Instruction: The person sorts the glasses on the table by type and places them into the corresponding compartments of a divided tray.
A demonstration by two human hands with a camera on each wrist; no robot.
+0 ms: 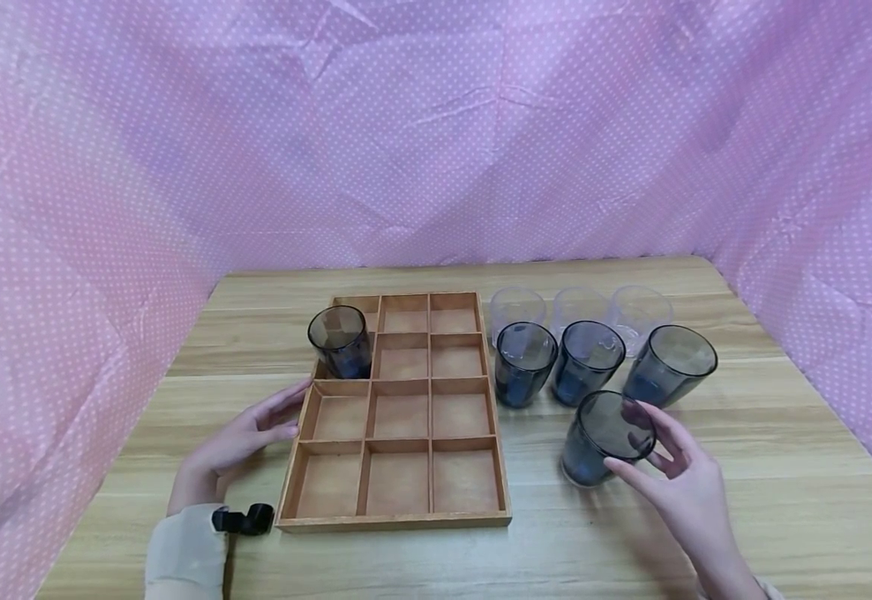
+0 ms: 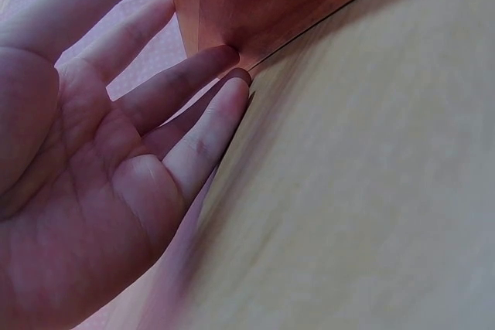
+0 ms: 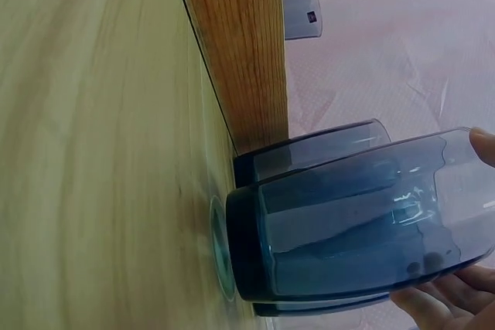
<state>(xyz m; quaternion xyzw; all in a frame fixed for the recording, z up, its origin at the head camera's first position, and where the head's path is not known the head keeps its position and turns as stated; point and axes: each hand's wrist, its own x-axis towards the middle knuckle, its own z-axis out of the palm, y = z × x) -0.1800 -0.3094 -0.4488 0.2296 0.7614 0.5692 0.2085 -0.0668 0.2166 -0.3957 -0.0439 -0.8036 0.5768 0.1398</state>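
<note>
Evidently, the glass we hold (image 1: 589, 454) is at the near right, beside the wooden tray but outside it; our right hand (image 1: 687, 483) grips it near the rim, thumb on one side and fingers on the other, a hold that probably keeps the base clear of our fingers; whether that base touches the table (image 1: 541, 550), we cannot tell for certain.

Across from it, our left hand (image 1: 233, 442) lies at the left side of the tray (image 1: 394, 522), its fingers loosely extended and their tips touching the outer wall; it grips nothing, and we judge that light contact serves to steady the frame.

Inside the tray, one dark glass (image 1: 349, 358) stands in the left column, second row from the back; the compartment walls presumably keep it from sliding.

Further out, three dark glasses (image 1: 523, 375) stand in a row to the tray's right, perhaps set there for easy reach; three clear glasses (image 1: 640, 317) stand just behind them; beyond the table hangs a pink dotted cloth (image 1: 436, 167).
</note>
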